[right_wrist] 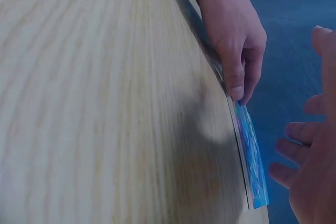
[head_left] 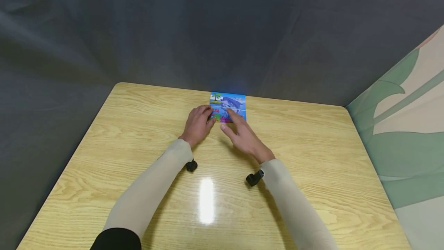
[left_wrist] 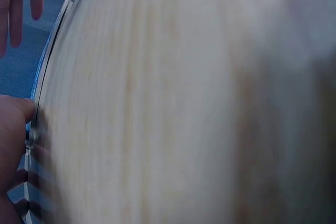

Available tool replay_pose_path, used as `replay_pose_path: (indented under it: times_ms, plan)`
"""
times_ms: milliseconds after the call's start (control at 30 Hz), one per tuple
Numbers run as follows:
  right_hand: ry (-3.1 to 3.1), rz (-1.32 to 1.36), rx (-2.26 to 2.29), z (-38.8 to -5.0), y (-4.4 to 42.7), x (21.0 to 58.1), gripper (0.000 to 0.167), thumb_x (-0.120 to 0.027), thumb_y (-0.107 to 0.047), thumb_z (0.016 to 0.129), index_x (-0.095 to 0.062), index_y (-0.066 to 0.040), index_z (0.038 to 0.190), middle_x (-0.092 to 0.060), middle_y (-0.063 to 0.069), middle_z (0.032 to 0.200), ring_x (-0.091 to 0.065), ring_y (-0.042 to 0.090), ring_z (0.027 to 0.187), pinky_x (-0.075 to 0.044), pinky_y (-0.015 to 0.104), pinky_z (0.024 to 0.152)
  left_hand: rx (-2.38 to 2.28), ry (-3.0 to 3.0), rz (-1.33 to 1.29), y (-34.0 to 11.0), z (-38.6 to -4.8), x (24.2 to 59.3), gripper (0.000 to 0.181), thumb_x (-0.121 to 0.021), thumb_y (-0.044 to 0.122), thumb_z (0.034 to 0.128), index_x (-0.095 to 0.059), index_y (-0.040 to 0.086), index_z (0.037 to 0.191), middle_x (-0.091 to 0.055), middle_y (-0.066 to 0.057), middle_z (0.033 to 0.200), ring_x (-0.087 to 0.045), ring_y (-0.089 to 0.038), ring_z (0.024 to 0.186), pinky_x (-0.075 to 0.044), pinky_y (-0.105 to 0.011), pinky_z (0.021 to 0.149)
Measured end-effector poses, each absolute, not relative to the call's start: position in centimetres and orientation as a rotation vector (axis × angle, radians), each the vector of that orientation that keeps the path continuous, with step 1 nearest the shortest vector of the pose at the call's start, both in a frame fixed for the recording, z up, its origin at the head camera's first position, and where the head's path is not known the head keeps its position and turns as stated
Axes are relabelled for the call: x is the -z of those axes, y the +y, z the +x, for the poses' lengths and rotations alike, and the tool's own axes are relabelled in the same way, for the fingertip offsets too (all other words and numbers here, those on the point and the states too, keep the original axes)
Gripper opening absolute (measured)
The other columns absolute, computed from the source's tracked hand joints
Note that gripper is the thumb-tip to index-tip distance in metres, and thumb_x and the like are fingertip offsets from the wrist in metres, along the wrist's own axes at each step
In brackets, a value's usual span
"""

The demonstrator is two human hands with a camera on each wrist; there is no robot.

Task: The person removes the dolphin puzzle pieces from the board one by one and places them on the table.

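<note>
A flat, thin picture board (head_left: 236, 104) with a purple dolphin, a palm tree and blue sea lies at the table's far edge. My left hand (head_left: 197, 124) is at its left side, pinching the near left corner between thumb and fingers. In the right wrist view, the thumb and fingertips of this left hand (right_wrist: 233, 43) meet at the end of the board (right_wrist: 252, 156). Over the board's near right part hovers my right hand (head_left: 245, 137), its fingers loosely spread and holding nothing. The right wrist view shows those fingers (right_wrist: 295, 150) apart from the board.
The light wooden table (head_left: 145, 126) stretches to both sides and toward me. A dark curtain (head_left: 215, 30) hangs behind its far edge. To the right is a panel with a green leaf pattern (head_left: 409, 157).
</note>
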State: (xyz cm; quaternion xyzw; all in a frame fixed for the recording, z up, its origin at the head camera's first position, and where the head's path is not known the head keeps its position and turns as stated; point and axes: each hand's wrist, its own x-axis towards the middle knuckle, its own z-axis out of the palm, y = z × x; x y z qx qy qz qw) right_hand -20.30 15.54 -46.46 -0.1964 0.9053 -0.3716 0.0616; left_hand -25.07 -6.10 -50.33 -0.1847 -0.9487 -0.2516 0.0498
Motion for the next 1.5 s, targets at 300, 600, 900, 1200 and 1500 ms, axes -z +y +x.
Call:
replay_pose_path:
  times_ms: [300, 600, 900, 1200, 1500]
  plan:
    - [2.714, -0.589, 1.126, -21.8, 15.1, 46.1, 0.074, -0.038, -0.056, 0.113, -0.019, -0.017, 0.173, -0.020, 0.014, 0.180, -0.017, 0.034, 0.168, -0.020, 0.060, 0.136, 0.746, -2.909, -0.573, -6.1, -25.1, 50.0, 0.049, -0.062, 0.033, 0.1097, -0.061, 0.003, 0.149, -0.053, -0.016, 0.160, -0.047, -0.035, 0.153, -0.032, -0.052, 0.133]
    - [2.731, -0.587, 1.077, -23.8, 14.7, 45.7, 0.070, -0.035, -0.050, 0.116, -0.027, -0.006, 0.170, -0.027, 0.016, 0.177, -0.022, 0.036, 0.167, -0.021, 0.056, 0.137, 0.664, -2.990, -0.551, -5.8, -25.0, 49.3, 0.053, -0.060, 0.038, 0.1102, -0.058, 0.006, 0.153, -0.048, -0.013, 0.165, -0.042, -0.033, 0.157, -0.028, -0.054, 0.135]
    - [2.745, -0.643, 1.019, -26.6, 14.0, 45.3, 0.062, -0.043, -0.038, 0.115, -0.036, -0.001, 0.165, -0.034, 0.022, 0.173, -0.028, 0.041, 0.163, -0.025, 0.058, 0.135, 0.596, -3.050, -0.544, -5.8, -25.3, 49.2, 0.052, -0.057, 0.041, 0.1111, -0.058, 0.009, 0.152, -0.047, -0.009, 0.164, -0.040, -0.033, 0.157, -0.029, -0.056, 0.133]
    - [2.730, -0.627, 0.966, -28.7, 13.1, 43.8, 0.065, -0.043, -0.042, 0.115, -0.035, -0.001, 0.165, -0.036, 0.021, 0.172, -0.032, 0.040, 0.162, -0.031, 0.057, 0.133, 0.524, -3.069, -0.574, -6.1, -25.7, 48.6, 0.052, -0.056, 0.044, 0.1111, -0.059, 0.011, 0.151, -0.050, -0.007, 0.159, -0.044, -0.033, 0.153, -0.036, -0.058, 0.129]
    - [2.721, -0.600, 0.912, -29.2, 13.0, 43.1, 0.062, -0.046, -0.037, 0.115, -0.036, -0.002, 0.165, -0.037, 0.021, 0.171, -0.037, 0.040, 0.159, -0.036, 0.058, 0.130, 0.584, -3.070, -0.590, -6.1, -25.6, 48.5, 0.052, -0.058, 0.043, 0.1102, -0.060, 0.011, 0.151, -0.053, -0.007, 0.155, -0.046, -0.033, 0.152, -0.037, -0.059, 0.128]
